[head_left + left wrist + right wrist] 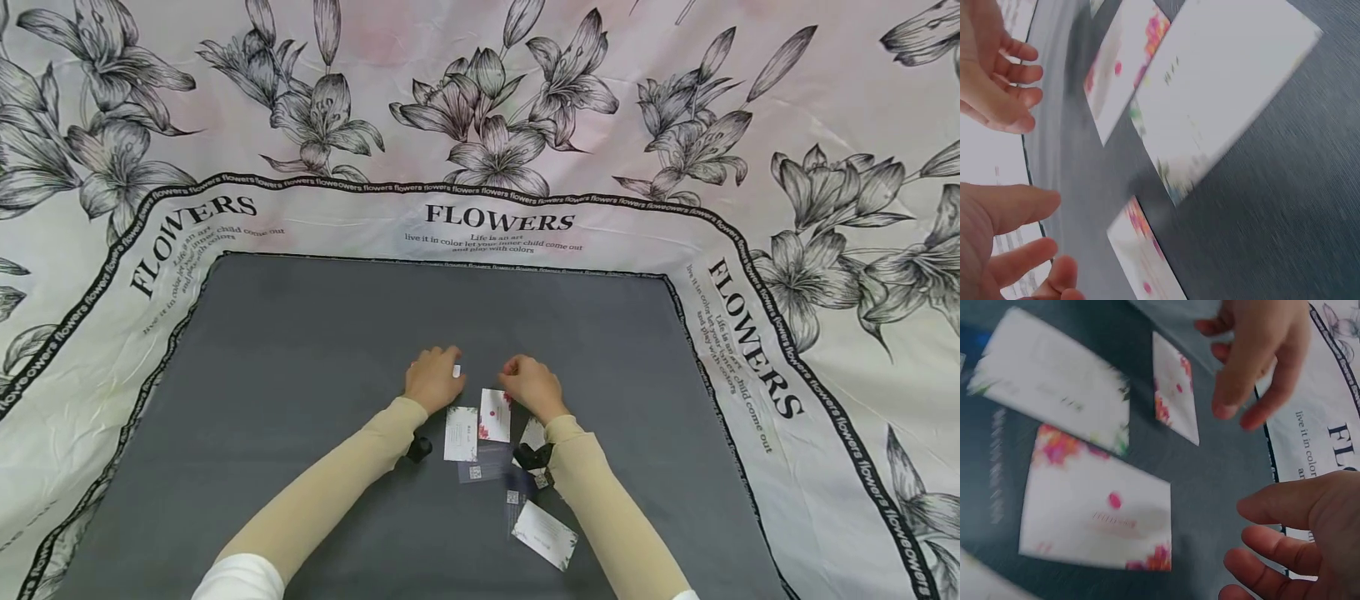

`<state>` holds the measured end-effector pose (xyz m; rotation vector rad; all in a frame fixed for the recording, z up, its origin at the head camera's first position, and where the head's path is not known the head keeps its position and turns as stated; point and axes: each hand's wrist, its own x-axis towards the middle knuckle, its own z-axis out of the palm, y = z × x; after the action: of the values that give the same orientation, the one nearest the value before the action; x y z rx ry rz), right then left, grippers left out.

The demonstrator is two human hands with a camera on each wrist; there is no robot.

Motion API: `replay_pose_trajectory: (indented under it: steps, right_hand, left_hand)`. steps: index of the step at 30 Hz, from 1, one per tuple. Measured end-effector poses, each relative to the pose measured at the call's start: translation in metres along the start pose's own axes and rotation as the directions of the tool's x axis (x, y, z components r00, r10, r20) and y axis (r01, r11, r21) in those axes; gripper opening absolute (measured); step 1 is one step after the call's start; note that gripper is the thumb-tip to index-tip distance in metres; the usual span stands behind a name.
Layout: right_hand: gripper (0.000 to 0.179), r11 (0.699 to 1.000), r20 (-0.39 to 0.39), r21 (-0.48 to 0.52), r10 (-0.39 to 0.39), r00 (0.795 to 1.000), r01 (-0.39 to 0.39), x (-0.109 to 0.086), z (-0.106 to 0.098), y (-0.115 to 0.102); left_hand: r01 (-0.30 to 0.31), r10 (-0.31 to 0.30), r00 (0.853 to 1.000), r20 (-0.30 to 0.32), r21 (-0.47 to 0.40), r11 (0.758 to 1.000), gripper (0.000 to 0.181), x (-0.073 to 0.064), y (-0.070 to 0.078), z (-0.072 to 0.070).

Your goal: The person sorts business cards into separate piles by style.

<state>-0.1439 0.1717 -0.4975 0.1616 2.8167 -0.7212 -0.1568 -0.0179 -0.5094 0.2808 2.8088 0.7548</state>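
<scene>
My left hand (433,379) hovers over the grey cloth with its fingers loosely bent and nothing in them. Beside its fingertips lies a card with pink flowers (1174,387), mostly hidden in the head view. To the right my right hand (534,387) is also empty, fingers relaxed and thumb apart. Between the hands, slightly nearer to me, are another floral card (495,414) with red blossoms and a white card with small text and green leaves (461,433). In the right wrist view, my right hand (1291,537) stands apart from these cards.
Clear plastic sleeves (483,468) with small printed codes lie below the cards. A white card (545,535) sits near my right forearm, and another card (533,433) is partly covered by the right wrist. A flower-printed border (495,221) frames the grey cloth.
</scene>
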Motion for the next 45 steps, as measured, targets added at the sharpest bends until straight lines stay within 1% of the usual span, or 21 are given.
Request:
replay_pose_trajectory:
  steps: [3,8,12,16,20,23,25,26,28,31,33,34,39,41,45]
  right_hand:
    - [0.023,0.994,-0.040,-0.087,-0.071,0.997,0.067,-0.009,0.004,0.005]
    - [0.025,0.971,-0.056,-0.190,-0.160,0.985,0.147,-0.026,0.016,0.013]
    - [0.030,0.959,-0.055,-0.229,-0.181,0.982,0.165,-0.036,0.023,0.017]
    - [0.038,0.953,-0.046,-0.254,-0.183,0.982,0.166,-0.040,0.029,0.019]
    - [0.046,0.948,-0.047,-0.275,-0.179,0.983,0.159,-0.042,0.032,0.022]
    - [0.052,0.950,-0.063,-0.270,-0.179,0.982,0.156,-0.044,0.033,0.024]
    - [0.053,0.952,-0.071,-0.264,-0.180,0.981,0.156,-0.045,0.033,0.026]
    - [0.053,0.953,-0.073,-0.260,-0.179,0.981,0.155,-0.045,0.033,0.027]
    - [0.052,0.955,-0.076,-0.254,-0.175,0.982,0.151,-0.046,0.033,0.029]
    - [0.050,0.956,-0.079,-0.256,-0.166,0.983,0.141,-0.047,0.031,0.032]
    - [0.050,0.955,-0.079,-0.265,-0.157,0.985,0.131,-0.047,0.031,0.034]
    - [0.050,0.955,-0.079,-0.268,-0.153,0.985,0.126,-0.047,0.031,0.036]
    - [0.050,0.959,-0.086,-0.266,-0.122,0.989,0.095,-0.044,0.029,0.046]
    - [0.050,0.962,-0.091,-0.260,-0.111,0.990,0.085,-0.042,0.028,0.048]
    - [0.051,0.965,-0.100,-0.255,-0.095,0.990,0.067,-0.037,0.024,0.051]
  left_hand:
    - [-0.034,0.033,0.999,0.042,0.023,0.999,0.046,0.001,0.005,0.006]
    - [-0.084,0.077,0.994,0.084,0.084,0.993,0.047,0.003,0.011,0.015]
    - [-0.140,0.123,0.985,0.119,0.153,0.978,0.048,0.002,0.017,0.021]
    - [-0.193,0.163,0.976,0.148,0.225,0.955,0.050,0.001,0.022,0.027]
    - [-0.229,0.198,0.971,0.134,0.284,0.931,0.053,0.001,0.024,0.035]
    - [-0.249,0.229,0.968,0.101,0.289,0.925,0.052,0.001,0.024,0.040]
    - [-0.271,0.258,0.963,0.083,0.282,0.920,0.047,0.001,0.025,0.042]
    - [-0.286,0.275,0.958,0.077,0.276,0.918,0.042,0.001,0.025,0.043]
    - [-0.328,0.322,0.944,0.067,0.273,0.904,0.035,0.001,0.025,0.046]
    - [-0.390,0.387,0.919,0.069,0.290,0.874,0.030,0.002,0.026,0.048]
    - [-0.417,0.413,0.907,0.079,0.306,0.856,0.028,0.003,0.027,0.049]
    - [-0.424,0.420,0.904,0.084,0.317,0.849,0.028,0.003,0.027,0.049]
    - [-0.420,0.417,0.905,0.086,0.339,0.842,0.025,0.003,0.030,0.053]
    - [-0.414,0.416,0.907,0.070,0.338,0.845,0.024,0.003,0.029,0.052]
    - [-0.418,0.431,0.902,0.039,0.332,0.845,0.023,0.001,0.026,0.051]
